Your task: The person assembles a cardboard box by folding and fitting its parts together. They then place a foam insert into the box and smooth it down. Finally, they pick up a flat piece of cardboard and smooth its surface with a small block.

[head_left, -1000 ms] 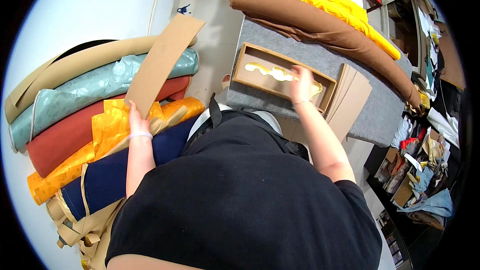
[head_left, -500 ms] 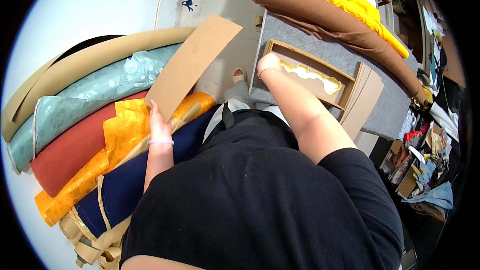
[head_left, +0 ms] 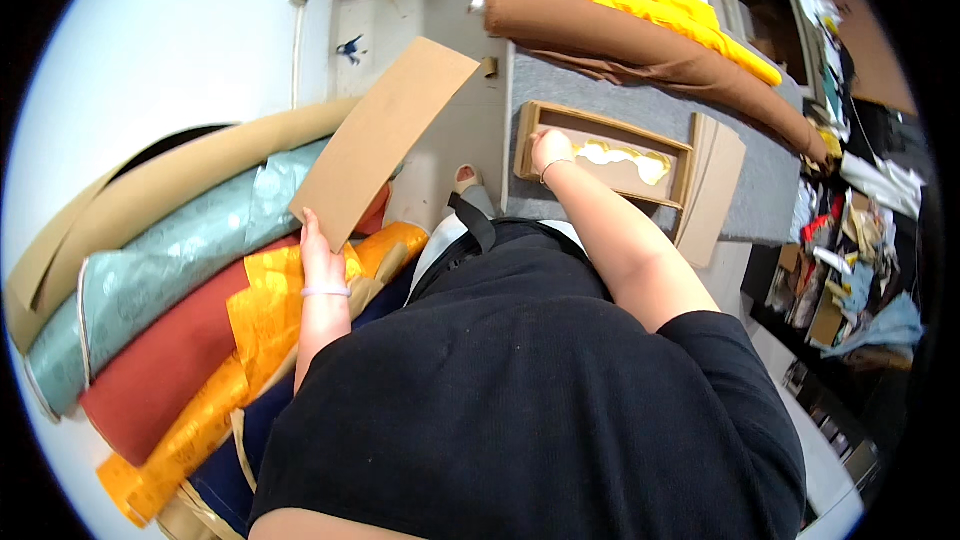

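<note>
Pinching near end of flat tan cardboard strip (head_left: 390, 135), left hand (head_left: 323, 262) holds it left of grey fabric-topped table (head_left: 765, 185), perhaps for clearance; right hand (head_left: 551, 148) at left end of shallow brown rectangular box (head_left: 526, 140) on table, finger state can't be told.

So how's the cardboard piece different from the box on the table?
The cardboard piece is flat; the box has raised walls. The cardboard piece is in the left hand, while the box lies on the grey table. The cardboard piece is plain; the box has a gold shape inside. Both are long and brownish.
</note>
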